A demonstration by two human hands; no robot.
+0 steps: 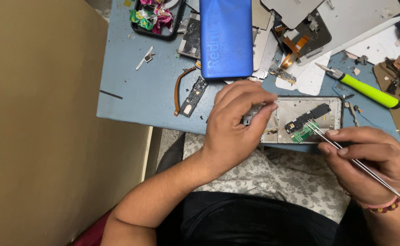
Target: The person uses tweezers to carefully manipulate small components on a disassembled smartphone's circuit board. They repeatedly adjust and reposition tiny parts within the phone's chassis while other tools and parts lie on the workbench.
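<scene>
Two bare hands work over an opened silver phone frame that lies flat at the near edge of a blue-grey worktable, its long side parallel to that edge. The left hand rests on the frame's left end with the fingers curled down and the fingertips pressed close together on it; whether they pinch some small part cannot be told. The right hand pinches a pair of slim metal tweezers, whose tips reach a small green circuit board inside the frame, just beside a black oblong board. A beaded bracelet circles the right wrist.

Beyond the left hand lies a blue plastic phone back cover, outer face up. Left of it rest a narrow black board and a curved orange-brown ribbon cable. Right of the frame lies a screwdriver with a yellow-green handle, its metal tip pointing left. Farther back, grey metal plates and another opened phone with an orange flex cable overlap one another.

At the table's far left stands a black rectangular tray, and in it lie crumpled pink and green foil wrappers. A tan panel fills the left side, and patterned grey cloth covers the person's lap.
</scene>
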